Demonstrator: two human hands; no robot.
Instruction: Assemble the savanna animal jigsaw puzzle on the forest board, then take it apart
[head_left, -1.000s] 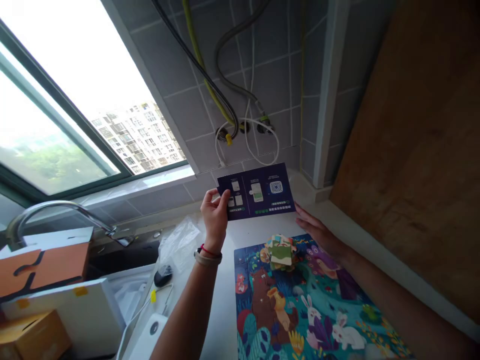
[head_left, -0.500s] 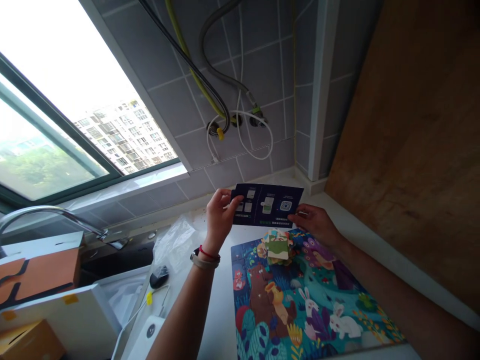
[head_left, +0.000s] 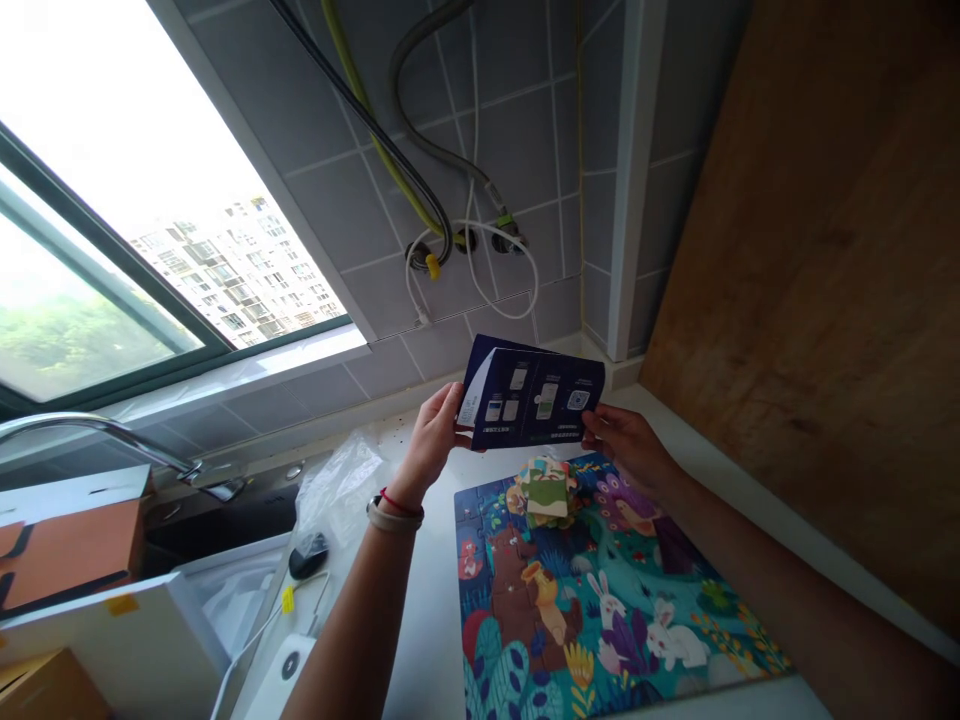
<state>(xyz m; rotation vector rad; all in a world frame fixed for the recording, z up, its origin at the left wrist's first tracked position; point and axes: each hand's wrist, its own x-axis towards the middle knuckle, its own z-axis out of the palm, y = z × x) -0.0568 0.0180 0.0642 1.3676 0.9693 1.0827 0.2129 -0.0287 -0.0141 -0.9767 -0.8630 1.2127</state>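
Note:
A dark blue folded leaflet (head_left: 536, 397) with printed phone pictures and a QR code is held up above the counter. Its left edge is gripped by my left hand (head_left: 435, 430), where the layers part and a white inner page shows. My right hand (head_left: 630, 445) pinches the lower right corner between thumb and fingers. Below lies a colourful jigsaw puzzle (head_left: 540, 610) with rabbits, a bear and a peacock. On its upper part sits a small stack of loose puzzle pieces (head_left: 549, 492), the top one green and cream.
Left of my left arm are a clear plastic bag (head_left: 341, 485), a black object (head_left: 309, 555) with a cable, and a white device (head_left: 281, 675). Boxes (head_left: 71, 540) stand by the sink and its faucet (head_left: 142, 450). A brown wooden panel (head_left: 810, 260) rises at the right.
The leaflet's layers have come apart at the left, showing a white inside page. My left hand has shifted from the leaflet's front to its lower left edge.

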